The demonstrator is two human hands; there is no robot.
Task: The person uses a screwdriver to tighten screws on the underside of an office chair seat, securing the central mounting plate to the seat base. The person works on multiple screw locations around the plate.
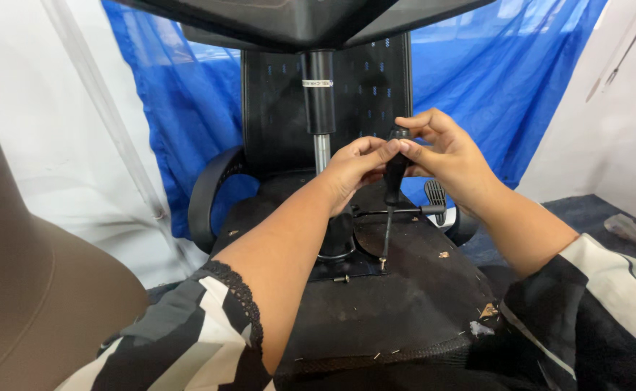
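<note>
Looking down through the head camera, I saw an office chair turned upside down, the underside of its seat facing up. Both hands met at the handle of a black screwdriver, which stood nearly upright with its tip down on the mounting plate, near the middle of the seat underside. The left hand pinched the handle with its fingertips closed together on it. The right hand was also closed on the top of the same handle, fingers curled over it. Just behind the hands rose the gas cylinder of the chair, going up to the dark base. 1 loose screw lay on the seat underside, near the screwdriver tip. A curved black armrest was at the left, and a blue sheet hung behind the chair.
</note>
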